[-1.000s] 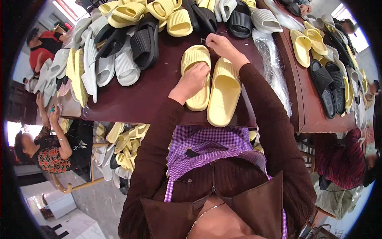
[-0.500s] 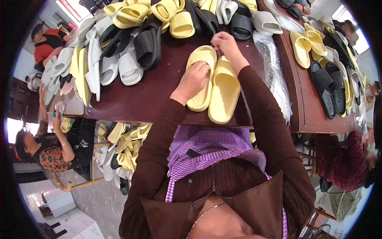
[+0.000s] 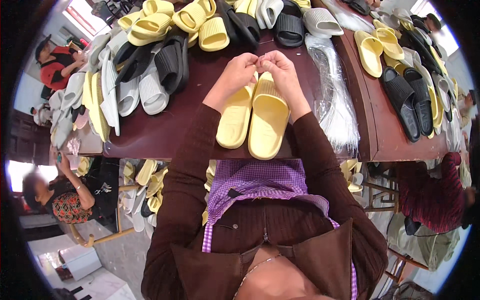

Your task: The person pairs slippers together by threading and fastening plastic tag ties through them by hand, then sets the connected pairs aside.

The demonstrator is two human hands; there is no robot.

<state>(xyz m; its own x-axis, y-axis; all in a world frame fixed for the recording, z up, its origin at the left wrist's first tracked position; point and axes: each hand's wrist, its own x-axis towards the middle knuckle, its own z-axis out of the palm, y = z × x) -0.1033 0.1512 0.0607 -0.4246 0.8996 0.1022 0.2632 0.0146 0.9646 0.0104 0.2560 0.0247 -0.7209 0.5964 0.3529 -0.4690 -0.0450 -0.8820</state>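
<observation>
Two yellow slippers lie side by side on the dark red table (image 3: 150, 132), heels toward me. My left hand (image 3: 236, 75) is over the front of the left slipper (image 3: 233, 122), fingers pinched together. Close against it, my right hand (image 3: 282, 77) is also pinched, above the toe end of the right slipper (image 3: 268, 125). The fingertips of both hands meet just beyond the slippers. Whatever they hold between them is too small and covered to make out.
Yellow, black and grey slippers pile up along the far side, including a black one (image 3: 289, 27). A bundle of clear plastic strands (image 3: 336, 100) lies right of my hands. On the right-hand table are black slippers (image 3: 401, 97). Co-workers sit at both sides.
My left hand has left the left slipper's strap and risen to meet my right hand. The right hand has come slightly nearer. In the picture, the slippers sit a little farther left.
</observation>
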